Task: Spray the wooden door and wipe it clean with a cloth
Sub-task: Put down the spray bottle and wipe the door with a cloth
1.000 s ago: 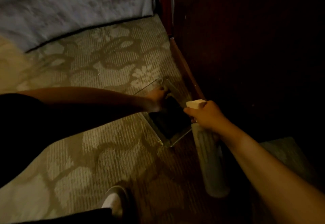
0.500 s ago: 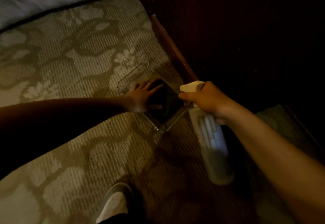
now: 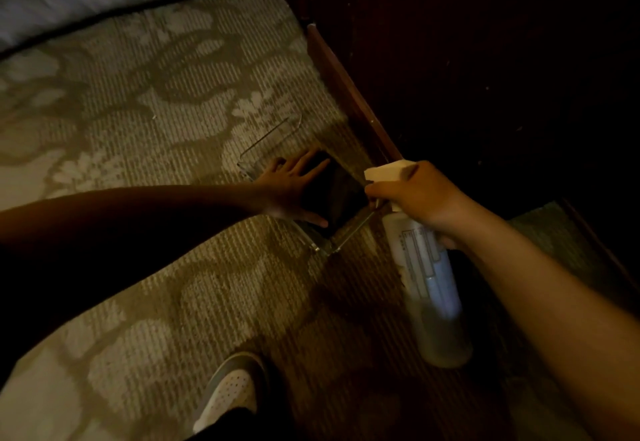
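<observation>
1. The right hand [image 3: 424,198] is clenched around the neck of a pale spray bottle [image 3: 429,288], finger near the trigger; the bottle hangs below the hand, its nozzle [image 3: 388,169] aimed toward the dark wooden door [image 3: 485,69] just beyond the knuckles.
2. The left hand [image 3: 294,186] lies flat with fingers spread, grasping nothing, on a dark cloth [image 3: 336,191] inside a clear tray [image 3: 349,236] on the patterned carpet [image 3: 138,121], just left of the right hand.
3. A second ago the left hand was curled over the tray's far edge; it has since spread onto the cloth.
4. This suggests the cloth is about to be picked up; spraying and wiping appear not yet started.
</observation>
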`<state>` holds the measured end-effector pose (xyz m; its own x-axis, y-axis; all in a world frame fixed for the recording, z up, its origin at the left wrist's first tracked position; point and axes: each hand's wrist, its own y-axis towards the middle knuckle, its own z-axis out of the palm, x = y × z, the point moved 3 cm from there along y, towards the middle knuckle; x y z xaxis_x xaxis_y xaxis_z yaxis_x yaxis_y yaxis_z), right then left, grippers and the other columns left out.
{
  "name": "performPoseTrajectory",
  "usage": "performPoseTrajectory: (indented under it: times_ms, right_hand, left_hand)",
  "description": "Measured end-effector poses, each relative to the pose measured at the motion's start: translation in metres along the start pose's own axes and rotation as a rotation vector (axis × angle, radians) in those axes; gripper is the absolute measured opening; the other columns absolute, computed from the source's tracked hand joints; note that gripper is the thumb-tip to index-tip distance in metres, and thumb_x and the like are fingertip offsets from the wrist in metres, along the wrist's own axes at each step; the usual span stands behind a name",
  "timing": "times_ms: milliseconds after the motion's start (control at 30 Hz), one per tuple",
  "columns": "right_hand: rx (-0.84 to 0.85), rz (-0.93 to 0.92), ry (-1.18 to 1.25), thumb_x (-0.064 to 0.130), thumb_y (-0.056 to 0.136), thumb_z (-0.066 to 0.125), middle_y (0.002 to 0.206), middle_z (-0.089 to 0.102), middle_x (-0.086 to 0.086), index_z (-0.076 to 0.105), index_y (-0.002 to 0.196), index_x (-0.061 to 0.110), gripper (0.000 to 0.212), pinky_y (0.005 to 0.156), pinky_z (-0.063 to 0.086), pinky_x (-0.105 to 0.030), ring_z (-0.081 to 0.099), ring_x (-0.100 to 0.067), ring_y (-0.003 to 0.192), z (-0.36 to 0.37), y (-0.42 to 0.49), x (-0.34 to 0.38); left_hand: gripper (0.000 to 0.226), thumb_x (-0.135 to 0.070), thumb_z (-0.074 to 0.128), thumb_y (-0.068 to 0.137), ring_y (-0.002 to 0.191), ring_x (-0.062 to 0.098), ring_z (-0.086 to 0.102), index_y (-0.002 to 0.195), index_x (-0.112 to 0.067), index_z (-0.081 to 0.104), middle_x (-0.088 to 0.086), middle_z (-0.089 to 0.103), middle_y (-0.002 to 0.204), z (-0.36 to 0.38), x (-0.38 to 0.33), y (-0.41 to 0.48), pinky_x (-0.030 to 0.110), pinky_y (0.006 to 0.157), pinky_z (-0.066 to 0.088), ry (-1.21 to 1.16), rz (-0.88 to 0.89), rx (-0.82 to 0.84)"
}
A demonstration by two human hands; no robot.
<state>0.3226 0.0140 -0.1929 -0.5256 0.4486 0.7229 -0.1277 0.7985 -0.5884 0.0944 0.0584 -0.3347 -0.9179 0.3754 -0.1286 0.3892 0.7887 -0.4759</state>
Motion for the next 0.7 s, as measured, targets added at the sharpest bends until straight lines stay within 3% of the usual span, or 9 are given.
performPoseTrajectory:
  times_ms: [33, 100, 167, 267, 333, 433, 533, 600, 700]
  right_hand:
    - [-0.001, -0.019, -0.023, 0.016, 0.092, 0.071, 0.081, 0.068, -0.005, 0.068, 0.085, 0.006, 0.013, 0.067, 0.058, -0.019, 0.068, -0.014, 0.075, 0.003, 0.001, 0.003]
    - [0.006, -0.036, -0.063, 0.019, 0.091, 0.073, 0.1, 0.071, -0.015, 0.067, 0.112, -0.002, 0.03, 0.091, 0.059, -0.039, 0.07, -0.027, 0.094, 0.01, 0.002, 0.006]
    - [-0.003, -0.039, -0.099, 0.018, 0.091, 0.073, 0.102, 0.07, -0.02, 0.064, 0.116, -0.006, 0.036, 0.092, 0.058, -0.047, 0.07, -0.032, 0.097, 0.015, 0.002, 0.007]
    - [-0.005, -0.028, -0.142, 0.02, 0.09, 0.074, 0.087, 0.066, -0.01, 0.064, 0.1, 0.002, 0.023, 0.084, 0.057, -0.042, 0.069, -0.027, 0.087, 0.017, 0.003, 0.005]
    - [-0.003, -0.027, -0.149, 0.024, 0.088, 0.076, 0.093, 0.068, -0.011, 0.063, 0.094, 0.01, 0.02, 0.088, 0.058, -0.045, 0.069, -0.026, 0.091, 0.017, 0.003, 0.005]
    - [-0.027, -0.063, -0.104, 0.034, 0.085, 0.078, 0.107, 0.07, -0.012, 0.067, 0.112, 0.011, 0.038, 0.094, 0.058, -0.048, 0.069, -0.026, 0.099, 0.013, 0.006, 0.014]
    - [-0.042, -0.14, -0.04, 0.028, 0.091, 0.072, 0.113, 0.07, -0.006, 0.065, 0.129, 0.013, 0.042, 0.093, 0.057, -0.037, 0.067, -0.018, 0.102, 0.005, 0.007, 0.039]
    - [-0.083, -0.226, 0.028, 0.026, 0.093, 0.07, 0.106, 0.07, 0.001, 0.063, 0.13, 0.017, 0.039, 0.082, 0.058, -0.026, 0.068, -0.009, 0.094, -0.003, 0.01, 0.066]
    - [-0.214, -0.4, 0.152, 0.025, 0.088, 0.077, 0.107, 0.071, 0.001, 0.064, 0.129, 0.013, 0.045, 0.075, 0.058, -0.022, 0.069, -0.008, 0.091, -0.004, 0.018, 0.115]
  left_hand:
    - [0.13, -0.092, 0.055, 0.073, 0.161, 0.029, -0.014, 0.163, -0.035, -0.018, 0.003, -0.025, 0.172, 0.001, 0.001, 0.0, 0.058, 0.126, 0.003, -0.002, 0.0, -0.003]
    - [0.131, -0.093, 0.056, 0.072, 0.161, 0.029, -0.015, 0.163, -0.035, -0.017, 0.003, -0.024, 0.173, 0.002, 0.001, 0.001, 0.059, 0.126, 0.004, -0.008, 0.005, -0.012]
    - [0.132, -0.094, 0.055, 0.071, 0.161, 0.029, -0.015, 0.164, -0.035, -0.017, 0.003, -0.023, 0.173, 0.003, 0.001, 0.002, 0.059, 0.126, 0.004, -0.01, 0.007, -0.022]
    - [0.132, -0.092, 0.058, 0.071, 0.161, 0.029, -0.014, 0.165, -0.034, -0.015, 0.003, -0.02, 0.174, 0.004, 0.002, 0.002, 0.058, 0.126, 0.004, -0.018, 0.012, -0.041]
    - [0.131, -0.091, 0.059, 0.072, 0.161, 0.028, -0.014, 0.165, -0.034, -0.014, 0.003, -0.019, 0.174, 0.004, 0.001, 0.002, 0.059, 0.126, 0.004, -0.029, 0.016, -0.043]
    - [0.126, -0.086, 0.062, 0.075, 0.161, 0.03, -0.009, 0.166, -0.034, -0.008, 0.003, -0.015, 0.174, 0.001, 0.0, -0.001, 0.06, 0.126, 0.004, -0.061, 0.027, -0.058]
    - [0.105, -0.07, 0.069, 0.084, 0.16, 0.03, 0.013, 0.166, -0.034, 0.014, 0.002, 0.0, 0.175, -0.017, 0.004, -0.006, 0.06, 0.126, 0.014, -0.279, -0.016, -0.156]
    - [0.077, -0.056, 0.068, 0.094, 0.148, 0.023, 0.04, 0.159, -0.027, 0.038, 0.005, 0.027, 0.168, -0.043, 0.009, -0.013, 0.052, 0.122, 0.036, -0.537, -0.025, -0.336]
    - [0.03, -0.033, 0.062, 0.104, 0.103, -0.012, 0.063, 0.133, -0.023, 0.061, -0.003, 0.062, 0.129, -0.087, 0.015, -0.032, 0.013, 0.089, 0.052, -1.019, -0.023, -0.522]
